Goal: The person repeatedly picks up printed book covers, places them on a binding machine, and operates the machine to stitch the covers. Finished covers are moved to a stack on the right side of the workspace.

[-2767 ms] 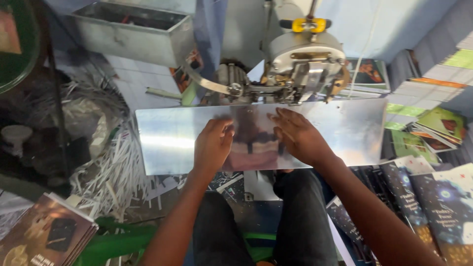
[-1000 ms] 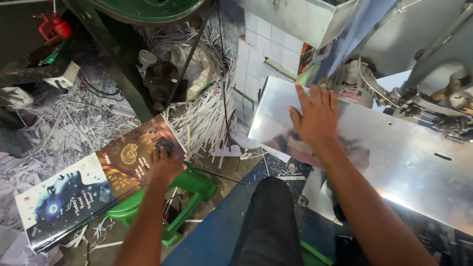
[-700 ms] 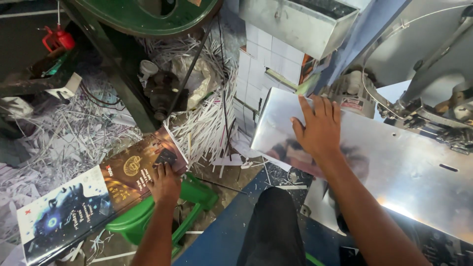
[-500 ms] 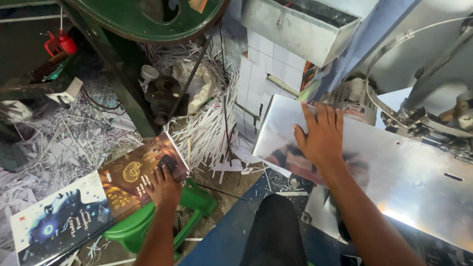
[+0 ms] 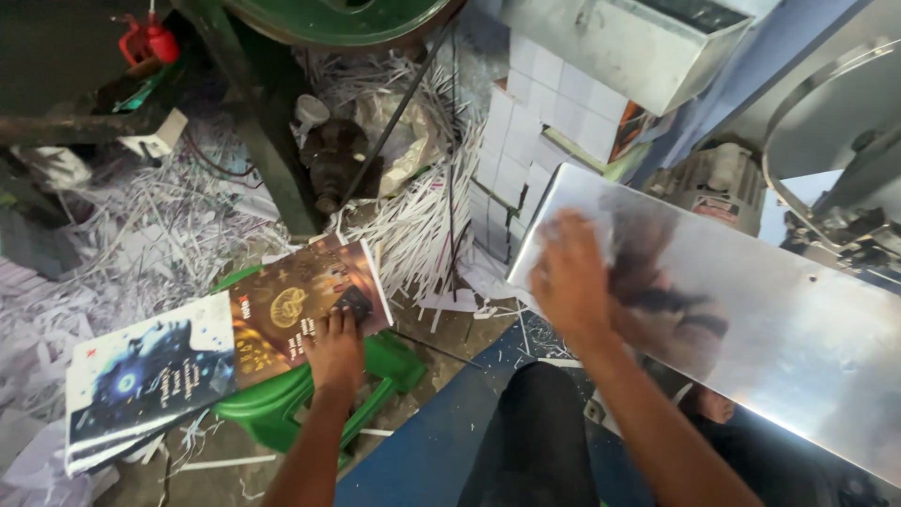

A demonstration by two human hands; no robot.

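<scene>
My left hand rests on the near right corner of a stack of glossy printed book covers, dark with a gold emblem on one half and a blue-white glow on the other. The stack lies on a green plastic stool at the lower left. My right hand lies flat, fingers spread, on the left end of a shiny metal machine table; it is blurred by motion. Nothing is gripped in it.
Heaps of white paper trimmings cover the floor around a green machine frame. A stack of white sheets stands against a grey metal box. A motor and machine parts sit behind the table.
My view has swung left and down from the machine table. My left hand left the table and reached down onto the cover stack; my right hand stayed on the table, sliding slightly.
</scene>
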